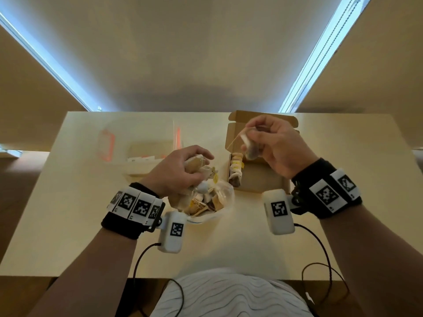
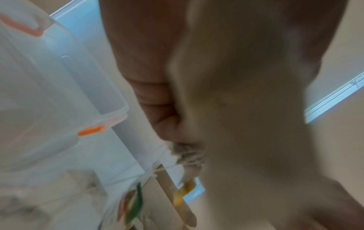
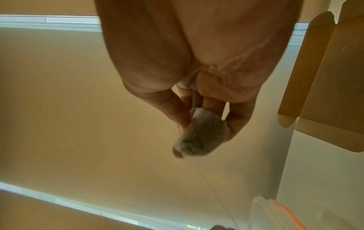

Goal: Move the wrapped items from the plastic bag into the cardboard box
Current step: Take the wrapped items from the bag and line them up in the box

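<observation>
Head view: my right hand (image 1: 274,147) hung over the far part of the cardboard box (image 1: 258,177), on the right of the table (image 1: 91,225).
Right fingers: pinched round one wrapped item (image 3: 201,133), a small tea-bag-like pouch with a thin string (image 1: 233,140) trailing off it.
Left hand: my left hand (image 1: 180,170) was curled round a wad of pouches at the mouth of the plastic bag (image 1: 215,197), near me and left of the box.
Box contents: a row of wrapped items (image 1: 235,170) stood against its left wall.
Item axis: in my right wrist view its long axis ran down out of my fingertips, free end lowest, slightly tilted.
Doing it well: I judged I should lower the pouch on end just beside that row, keep the string inside the walls, and only then let go.
Bag: I judged my left grip should steady it.
</observation>
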